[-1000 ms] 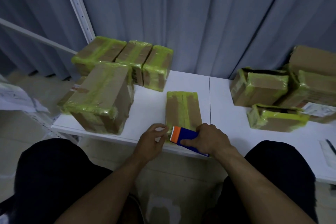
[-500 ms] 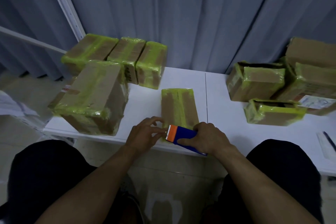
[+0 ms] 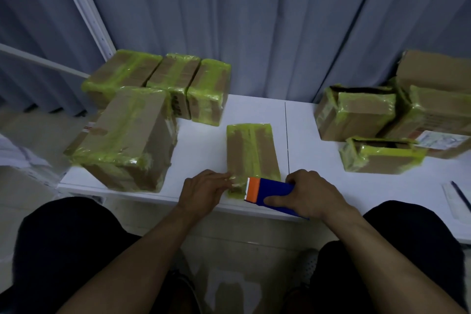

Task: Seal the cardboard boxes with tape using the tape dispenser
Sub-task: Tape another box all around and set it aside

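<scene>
Head view: you look down past your knees at the near edge of the table.
Box: the flat box (image 3: 251,150) lies straight ahead at 12 o'clock, its near end close to the table's edge. Green tape runs along its middle and round both ends.
Long axis: it runs from 6 to 12 o'clock, away from you.
Dispenser: the blue dispenser (image 3: 274,194) sits over the box's near right corner, with its orange toothed end pointing to 9 o'clock.
Right hand: your right hand (image 3: 312,196) is wrapped round the dispenser, fingers over the far side and thumb along the near side.
Left hand: your left hand (image 3: 201,192) holds nothing. Its fingers lie nearly straight and press on the taped near left corner of the box, just at 9 o'clock of the teeth.
Key relation: both hands meet at the box's 6 o'clock end, and the rest of the box lies toward 12. The teeth face your left fingers, so I judge you are fixing or cutting tape at this corner.
Table: the table (image 3: 204,145) is white and smooth, with a joint line just at 3 o'clock of the box.
Sealed boxes: these (image 3: 127,137) sit grouped at 10 o'clock, well apart from the box.
Open boxes: these (image 3: 356,115) sit at 2 o'clock, flaps gaping.
Room: a grey curtain (image 3: 254,20) hangs behind the table, and the light is dim.
</scene>
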Demonstrator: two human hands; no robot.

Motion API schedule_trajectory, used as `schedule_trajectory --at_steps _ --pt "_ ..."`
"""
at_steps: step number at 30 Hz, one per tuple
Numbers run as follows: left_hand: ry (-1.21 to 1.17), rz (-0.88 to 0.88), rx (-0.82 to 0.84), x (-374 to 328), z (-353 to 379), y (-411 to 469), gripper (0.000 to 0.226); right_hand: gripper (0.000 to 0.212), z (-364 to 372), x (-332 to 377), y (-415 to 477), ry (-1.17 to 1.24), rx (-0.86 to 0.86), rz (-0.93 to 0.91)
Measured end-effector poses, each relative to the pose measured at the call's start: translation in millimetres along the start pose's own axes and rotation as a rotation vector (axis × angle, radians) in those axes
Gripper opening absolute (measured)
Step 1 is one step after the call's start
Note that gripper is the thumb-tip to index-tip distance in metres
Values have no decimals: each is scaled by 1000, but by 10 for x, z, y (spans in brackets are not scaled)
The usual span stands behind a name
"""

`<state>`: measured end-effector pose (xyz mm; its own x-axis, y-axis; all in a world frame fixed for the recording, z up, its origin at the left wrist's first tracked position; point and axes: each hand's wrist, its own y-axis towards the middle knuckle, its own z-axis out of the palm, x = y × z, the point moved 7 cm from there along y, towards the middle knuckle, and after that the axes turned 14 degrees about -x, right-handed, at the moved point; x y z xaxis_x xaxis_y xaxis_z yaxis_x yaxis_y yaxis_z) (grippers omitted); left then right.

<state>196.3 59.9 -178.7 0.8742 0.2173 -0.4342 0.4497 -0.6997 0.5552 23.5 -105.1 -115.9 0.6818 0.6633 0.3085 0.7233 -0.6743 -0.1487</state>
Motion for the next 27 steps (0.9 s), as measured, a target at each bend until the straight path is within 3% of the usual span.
schedule_trajectory --at_steps 14,18,27 --pt "-22 44 -4 -125 -80 -182 32 66 -50 122 73 -245 -16 -78" --pt "58 134 63 -256 -25 -167 36 69 -19 81 65 -225 -25 -67" --pt "93 142 107 -322 180 -130 50 74 80 79 -42 -230 -76 -83"
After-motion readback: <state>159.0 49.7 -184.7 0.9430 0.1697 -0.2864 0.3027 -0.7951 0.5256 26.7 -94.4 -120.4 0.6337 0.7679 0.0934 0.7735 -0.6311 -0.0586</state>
